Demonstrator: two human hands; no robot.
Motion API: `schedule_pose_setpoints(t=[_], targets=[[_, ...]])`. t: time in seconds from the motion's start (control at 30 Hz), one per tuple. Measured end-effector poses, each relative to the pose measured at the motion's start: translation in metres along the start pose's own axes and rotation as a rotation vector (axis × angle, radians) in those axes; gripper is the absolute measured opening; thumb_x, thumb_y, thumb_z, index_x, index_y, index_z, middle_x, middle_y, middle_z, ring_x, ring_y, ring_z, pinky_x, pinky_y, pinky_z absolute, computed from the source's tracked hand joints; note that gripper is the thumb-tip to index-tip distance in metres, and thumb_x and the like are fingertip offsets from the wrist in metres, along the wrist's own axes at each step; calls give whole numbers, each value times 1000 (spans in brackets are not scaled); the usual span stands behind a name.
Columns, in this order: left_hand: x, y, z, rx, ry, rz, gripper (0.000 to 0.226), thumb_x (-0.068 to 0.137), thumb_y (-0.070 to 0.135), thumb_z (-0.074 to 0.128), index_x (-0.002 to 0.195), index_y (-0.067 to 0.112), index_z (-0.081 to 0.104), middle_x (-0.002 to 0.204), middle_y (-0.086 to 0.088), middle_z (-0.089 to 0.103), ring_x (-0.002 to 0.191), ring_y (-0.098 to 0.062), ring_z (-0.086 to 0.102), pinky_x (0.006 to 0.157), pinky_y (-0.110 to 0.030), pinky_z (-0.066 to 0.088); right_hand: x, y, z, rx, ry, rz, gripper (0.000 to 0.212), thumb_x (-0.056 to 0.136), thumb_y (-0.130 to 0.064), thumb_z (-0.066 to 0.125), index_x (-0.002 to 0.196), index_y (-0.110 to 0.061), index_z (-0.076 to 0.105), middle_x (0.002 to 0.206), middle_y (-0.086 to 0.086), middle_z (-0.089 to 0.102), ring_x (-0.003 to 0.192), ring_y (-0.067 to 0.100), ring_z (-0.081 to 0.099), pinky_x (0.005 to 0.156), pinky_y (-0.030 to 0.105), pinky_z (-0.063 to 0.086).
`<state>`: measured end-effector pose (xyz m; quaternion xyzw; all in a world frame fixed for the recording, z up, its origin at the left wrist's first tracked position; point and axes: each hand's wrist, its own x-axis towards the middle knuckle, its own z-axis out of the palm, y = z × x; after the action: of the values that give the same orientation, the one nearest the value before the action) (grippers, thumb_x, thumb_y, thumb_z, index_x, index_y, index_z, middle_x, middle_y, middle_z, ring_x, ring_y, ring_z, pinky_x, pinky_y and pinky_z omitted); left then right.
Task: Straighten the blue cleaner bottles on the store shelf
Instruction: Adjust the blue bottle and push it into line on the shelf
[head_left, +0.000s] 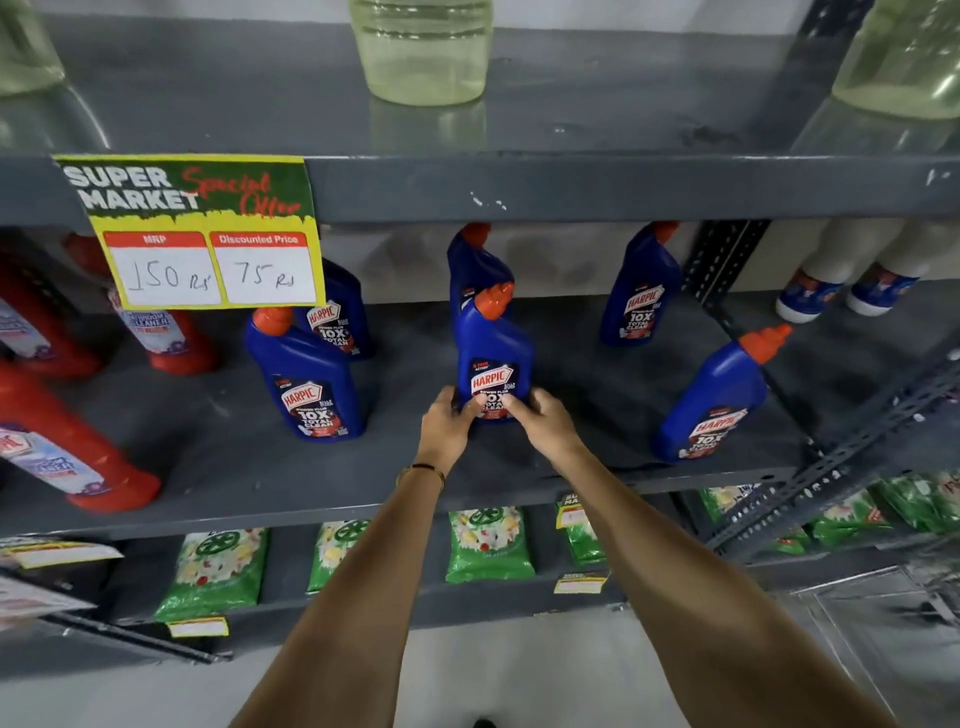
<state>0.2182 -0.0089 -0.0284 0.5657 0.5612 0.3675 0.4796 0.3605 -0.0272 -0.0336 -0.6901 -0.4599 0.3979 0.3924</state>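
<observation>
Several blue cleaner bottles with orange caps stand on the grey middle shelf (218, 457). The front centre bottle (493, 348) stands upright, label facing me. My left hand (448, 422) grips its lower left side and my right hand (543, 418) grips its lower right side. Another blue bottle (475, 265) stands right behind it. A front left bottle (306, 374) leans slightly left, with one more bottle (340, 312) behind it. At the back right is a further bottle (640, 291), and the front right bottle (714, 395) tilts to the right.
Red cleaner bottles (67, 441) fill the shelf's left end. A yellow price sign (208, 234) hangs from the upper shelf edge. Pale liquid containers (422, 47) sit above. White bottles (831, 280) stand on the neighbouring rack. Green packets (488, 543) line the shelf below.
</observation>
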Motion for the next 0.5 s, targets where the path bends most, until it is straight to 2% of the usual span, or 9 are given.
schedule_pose_setpoints(t=[0.2,0.43,0.5], targets=[[-7,1,1,-12,10,-2,31,89,26,56,112,5,54,112,-13,65,98,-21,60,84,-28,44,-5,3,-1,1,-8,-1,46,86,-40,57,122,-11,54,122,10,62,110,23,58,85,30,44],[-35,-5,-2,2,-3,0,31,89,27,57,112,6,54,112,-11,65,96,-19,59,82,-27,44,-37,13,-2,-35,17,-32,40,87,-38,57,115,-9,56,117,10,64,95,13,56,75,24,39],[-44,-7,-3,1,-6,8,32,89,27,57,113,6,54,113,-11,66,95,-18,59,82,-27,45,-46,15,-2,-57,20,-34,40,88,-37,57,114,-7,56,116,11,65,96,16,58,75,25,39]])
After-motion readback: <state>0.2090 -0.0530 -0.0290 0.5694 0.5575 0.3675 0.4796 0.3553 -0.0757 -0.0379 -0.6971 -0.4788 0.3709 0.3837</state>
